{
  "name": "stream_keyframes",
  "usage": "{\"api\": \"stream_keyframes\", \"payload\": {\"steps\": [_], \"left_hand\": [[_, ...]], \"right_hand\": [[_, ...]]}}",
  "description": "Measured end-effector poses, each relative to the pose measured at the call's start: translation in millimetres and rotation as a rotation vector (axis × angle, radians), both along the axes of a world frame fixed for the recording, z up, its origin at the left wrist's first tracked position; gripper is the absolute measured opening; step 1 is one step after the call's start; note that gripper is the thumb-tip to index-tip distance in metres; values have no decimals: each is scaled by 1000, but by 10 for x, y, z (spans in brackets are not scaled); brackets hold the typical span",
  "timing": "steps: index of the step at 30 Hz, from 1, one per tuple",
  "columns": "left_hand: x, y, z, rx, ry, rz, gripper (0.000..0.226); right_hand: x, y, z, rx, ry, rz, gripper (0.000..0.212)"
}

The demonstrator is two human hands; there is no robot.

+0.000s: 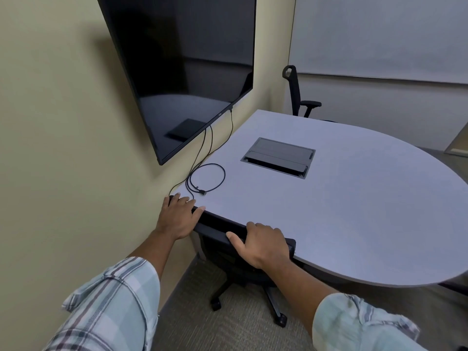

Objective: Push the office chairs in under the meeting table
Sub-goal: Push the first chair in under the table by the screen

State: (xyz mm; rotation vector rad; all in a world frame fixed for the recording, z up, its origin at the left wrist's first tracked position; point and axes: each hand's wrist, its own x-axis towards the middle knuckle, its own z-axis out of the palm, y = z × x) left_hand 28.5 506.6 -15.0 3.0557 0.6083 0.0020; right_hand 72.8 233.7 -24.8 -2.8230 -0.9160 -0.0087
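A black office chair (222, 230) stands right in front of me, its backrest top pressed against the edge of the grey meeting table (354, 211); its seat is hidden under the tabletop and its wheeled base shows on the carpet. My left hand (178, 217) grips the left end of the backrest top. Further right on the same top edge, my right hand (260, 243) holds it with fingers curled over. A second black office chair (297, 95) stands at the table's far side, near the corner.
A large dark TV (182, 67) hangs on the yellow wall at left, with cables (206, 177) trailing onto the tabletop. A grey cable box lid (278, 157) sits flush in the table. A whiteboard (379, 34) covers the far wall.
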Motion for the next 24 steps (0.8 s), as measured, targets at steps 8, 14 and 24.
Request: {"api": "stream_keyframes", "payload": {"steps": [8, 14, 24], "left_hand": [[-125, -184, 128, -7, 91, -95, 78], [-227, -342, 297, 83, 10, -176, 91], [81, -1444, 590, 59, -23, -282, 101]], "right_hand": [[-9, -71, 41, 81, 45, 59, 94], [125, -405, 105, 120, 72, 89, 100], [417, -1590, 333, 75, 27, 9, 93]]}}
